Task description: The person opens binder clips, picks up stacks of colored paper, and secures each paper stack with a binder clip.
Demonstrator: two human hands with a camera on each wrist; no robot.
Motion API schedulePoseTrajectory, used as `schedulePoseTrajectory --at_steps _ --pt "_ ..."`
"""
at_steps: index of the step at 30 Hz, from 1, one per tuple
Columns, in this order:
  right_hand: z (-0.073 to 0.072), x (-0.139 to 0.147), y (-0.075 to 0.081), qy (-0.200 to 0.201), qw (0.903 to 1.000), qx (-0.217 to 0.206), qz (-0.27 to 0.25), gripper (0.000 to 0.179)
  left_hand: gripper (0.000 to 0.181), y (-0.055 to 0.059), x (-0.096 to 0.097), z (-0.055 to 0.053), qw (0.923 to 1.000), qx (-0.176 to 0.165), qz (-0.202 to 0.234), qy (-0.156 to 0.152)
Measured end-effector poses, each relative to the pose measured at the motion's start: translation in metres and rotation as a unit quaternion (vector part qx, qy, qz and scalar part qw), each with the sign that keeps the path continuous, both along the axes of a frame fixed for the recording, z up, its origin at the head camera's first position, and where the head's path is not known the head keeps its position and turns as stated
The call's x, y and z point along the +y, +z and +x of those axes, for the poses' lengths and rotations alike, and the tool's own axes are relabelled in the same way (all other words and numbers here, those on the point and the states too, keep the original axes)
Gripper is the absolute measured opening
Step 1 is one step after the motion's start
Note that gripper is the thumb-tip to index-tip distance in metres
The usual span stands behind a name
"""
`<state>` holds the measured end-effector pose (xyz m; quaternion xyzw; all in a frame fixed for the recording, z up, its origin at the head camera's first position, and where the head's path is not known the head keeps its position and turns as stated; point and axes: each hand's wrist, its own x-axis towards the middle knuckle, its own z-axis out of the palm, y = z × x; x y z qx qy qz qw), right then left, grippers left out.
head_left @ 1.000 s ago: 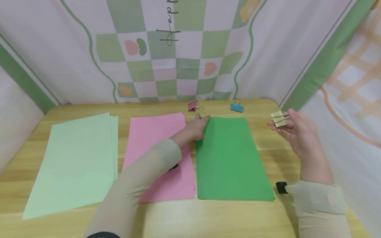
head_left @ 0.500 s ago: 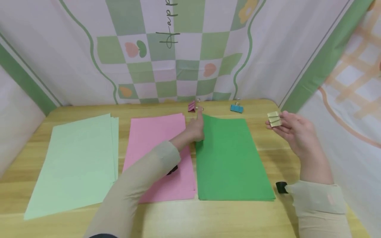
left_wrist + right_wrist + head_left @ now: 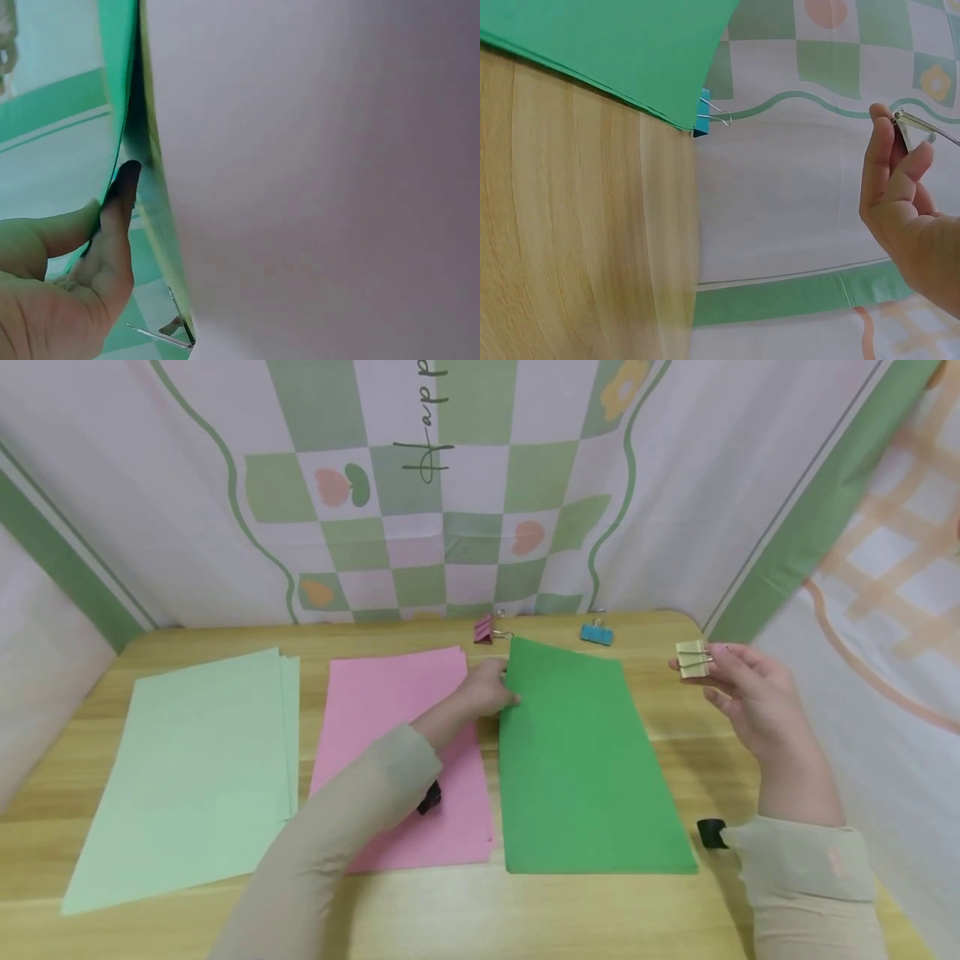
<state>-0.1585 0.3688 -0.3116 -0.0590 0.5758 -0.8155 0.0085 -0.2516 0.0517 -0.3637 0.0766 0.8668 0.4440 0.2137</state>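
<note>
My left hand [image 3: 486, 688] pinches the left edge of the green paper stack [image 3: 585, 760] near its far corner, thumb on top and fingers beneath. That edge is raised off the table, as the left wrist view shows with the fingers [image 3: 112, 247] under the sheets. Off the table to the right, my right hand [image 3: 757, 702] holds a pale yellow binder clip [image 3: 692, 659] between thumb and fingers. In the right wrist view the same binder clip [image 3: 901, 127] sits at the fingertips, its wire handles pointing right.
A pink paper stack [image 3: 390, 693] lies under my left forearm, with a light green paper stack [image 3: 195, 760] farther left. Along the table's back edge sit a pink binder clip [image 3: 483, 629] and a blue binder clip [image 3: 597, 633]. A patterned curtain [image 3: 420, 543] hangs behind.
My left hand has gone from resting at the green stack's corner to pinching its edge and lifting it; the stack shifted slightly right and nearer. The right hand turned the yellow binder clip a little.
</note>
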Motion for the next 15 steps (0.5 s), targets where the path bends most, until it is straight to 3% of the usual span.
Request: schedulePoseTrajectory --at_steps 5,10,15 --pt "-0.003 0.000 -0.001 0.011 0.9982 0.002 -0.059 0.023 0.034 0.003 -0.008 0.004 0.9974 -0.027 0.066 -0.013" --pt "-0.004 0.000 -0.001 0.006 0.9957 -0.008 -0.092 0.024 0.029 0.009 -0.019 0.013 0.9931 -0.027 0.112 -0.024" --pt "-0.003 0.000 -0.001 0.002 0.9940 -0.002 -0.109 0.025 0.025 0.013 -0.030 0.023 0.9867 -0.024 0.160 -0.006"
